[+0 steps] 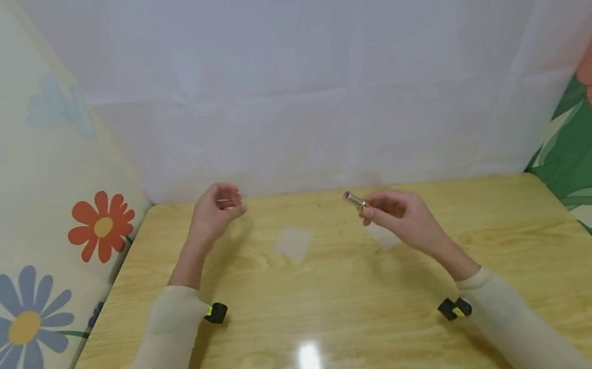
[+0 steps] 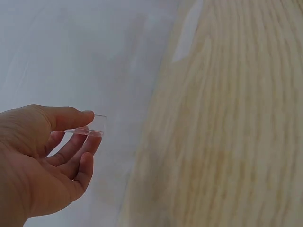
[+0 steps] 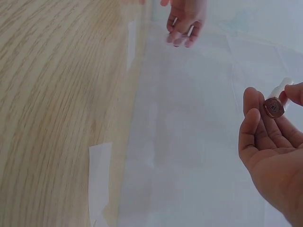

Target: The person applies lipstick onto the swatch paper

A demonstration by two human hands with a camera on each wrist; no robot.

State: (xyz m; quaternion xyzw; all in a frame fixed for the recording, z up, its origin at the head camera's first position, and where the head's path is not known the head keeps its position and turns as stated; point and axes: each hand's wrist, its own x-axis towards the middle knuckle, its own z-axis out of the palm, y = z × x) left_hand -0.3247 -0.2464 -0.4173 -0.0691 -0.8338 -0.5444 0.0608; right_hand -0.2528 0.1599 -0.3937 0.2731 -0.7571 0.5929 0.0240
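Between thumb and fingers, my left hand (image 1: 213,215) pinches a small clear plastic cap (image 2: 98,124), held above the table's far left. The cap's see-through end sticks out past the thumb tip in the left wrist view. My right hand (image 1: 409,220) holds a lipstick (image 1: 354,199) with a silvery tube, tilted with its reddish tip up and to the left. In the right wrist view, the round copper-coloured base of the lipstick faces the camera, while the thumb covers part of the tube. The two hands are well apart.
Two white patches lie on the wooden table (image 1: 270,316): one patch (image 1: 293,243) near the middle, another patch (image 1: 382,236) partly under the right hand. A white sheet (image 1: 281,84) hangs along the back edge. Flower-patterned walls (image 1: 7,208) flank both sides.
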